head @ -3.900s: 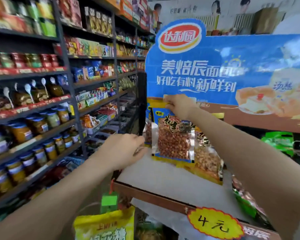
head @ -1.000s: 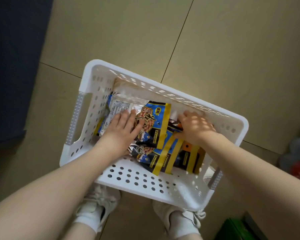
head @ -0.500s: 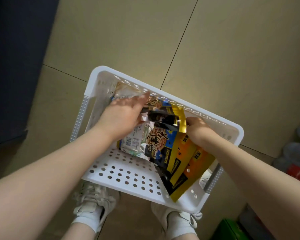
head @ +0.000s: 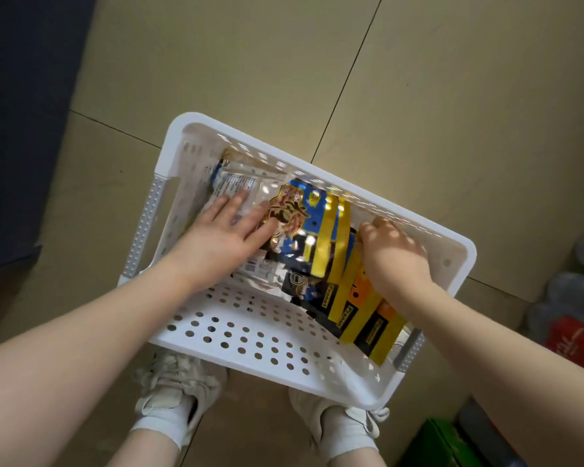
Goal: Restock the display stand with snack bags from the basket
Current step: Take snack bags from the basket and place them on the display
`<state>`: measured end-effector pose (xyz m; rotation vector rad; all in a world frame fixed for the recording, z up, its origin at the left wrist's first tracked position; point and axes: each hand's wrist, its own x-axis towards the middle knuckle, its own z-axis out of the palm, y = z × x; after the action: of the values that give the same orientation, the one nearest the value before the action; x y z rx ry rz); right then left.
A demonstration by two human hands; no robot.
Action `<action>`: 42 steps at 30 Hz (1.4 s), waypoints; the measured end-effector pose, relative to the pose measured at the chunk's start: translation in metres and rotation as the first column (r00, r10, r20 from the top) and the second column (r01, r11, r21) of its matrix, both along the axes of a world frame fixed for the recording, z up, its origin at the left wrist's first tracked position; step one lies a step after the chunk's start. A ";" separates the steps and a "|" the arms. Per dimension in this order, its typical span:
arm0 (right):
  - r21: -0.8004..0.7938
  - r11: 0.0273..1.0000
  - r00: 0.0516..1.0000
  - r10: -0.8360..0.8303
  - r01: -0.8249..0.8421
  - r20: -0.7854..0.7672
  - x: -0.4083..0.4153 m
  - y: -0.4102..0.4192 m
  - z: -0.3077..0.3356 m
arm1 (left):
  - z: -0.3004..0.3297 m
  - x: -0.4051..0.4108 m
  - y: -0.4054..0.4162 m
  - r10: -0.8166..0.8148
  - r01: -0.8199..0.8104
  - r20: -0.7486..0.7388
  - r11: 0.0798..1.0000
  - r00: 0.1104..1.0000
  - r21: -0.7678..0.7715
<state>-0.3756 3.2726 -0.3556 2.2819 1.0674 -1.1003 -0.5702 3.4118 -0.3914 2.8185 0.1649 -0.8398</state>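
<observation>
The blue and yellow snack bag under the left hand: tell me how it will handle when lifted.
The blue and yellow snack bag looks glossy with glare patches, so probably slippery against the other bags. It looks like thin film, likely floppy and light. The left hand lies flat on it; the right hand curls at the bags' edge.

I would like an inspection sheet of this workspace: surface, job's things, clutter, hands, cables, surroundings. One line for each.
Surface: beige tiled floor with dark seams; the white basket stands on it.
Job's things: snack bags, blue, yellow and orange, piled in the basket's far and right part; a clear bag lies at the far left. The display stand is not in view.
Clutter: nothing seen.
Hands: left hand lies flat on the bags, fingers straight; right hand has its fingers curled over the bags' edge.
Cables: nothing seen.
Surroundings: white shoes below the basket; a dark blue panel at left; a green box and blurred packages at right.
</observation>
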 end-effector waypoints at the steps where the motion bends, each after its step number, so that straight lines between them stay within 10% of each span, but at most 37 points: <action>1: 0.013 0.996 0.996 0.086 -0.087 0.037 -0.002 -0.002 0.002 | 0.002 0.002 0.004 0.015 -0.014 0.057 1.000 0.998 -0.017; 4: -0.017 0.998 0.998 0.064 -0.064 0.016 -0.008 -0.005 0.003 | 0.009 0.019 0.021 0.096 -0.087 0.190 0.995 0.977 -0.053; 9: -0.136 0.794 0.754 -0.607 0.593 -0.252 0.005 -0.003 -0.013 | 0.011 0.031 0.029 0.149 -0.147 0.146 0.989 0.978 -0.020; 15: -0.092 0.666 0.596 -0.714 0.740 -0.367 0.003 -0.006 0.026 | 0.043 0.047 0.025 0.217 -0.217 0.042 0.976 0.975 -0.011; 22: 0.039 0.739 0.703 -0.621 0.672 -0.346 0.002 0.018 0.143 | 0.179 0.038 0.029 0.479 -0.496 -0.132 0.853 0.868 -0.164; 33: 0.336 0.846 0.890 -0.299 0.414 -0.344 0.014 0.045 0.480 | 0.484 -0.029 0.052 0.698 -0.695 -0.032 0.716 0.716 0.059; 42: 0.747 0.643 0.947 0.316 -0.172 -0.054 -0.022 0.092 0.687 | 0.663 -0.102 -0.027 0.756 -0.759 0.152 0.578 0.636 0.300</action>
<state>-0.3976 3.3645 0.3309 2.4917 2.1581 -0.8539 -0.6726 3.3843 0.2714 2.5643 1.5375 -0.6021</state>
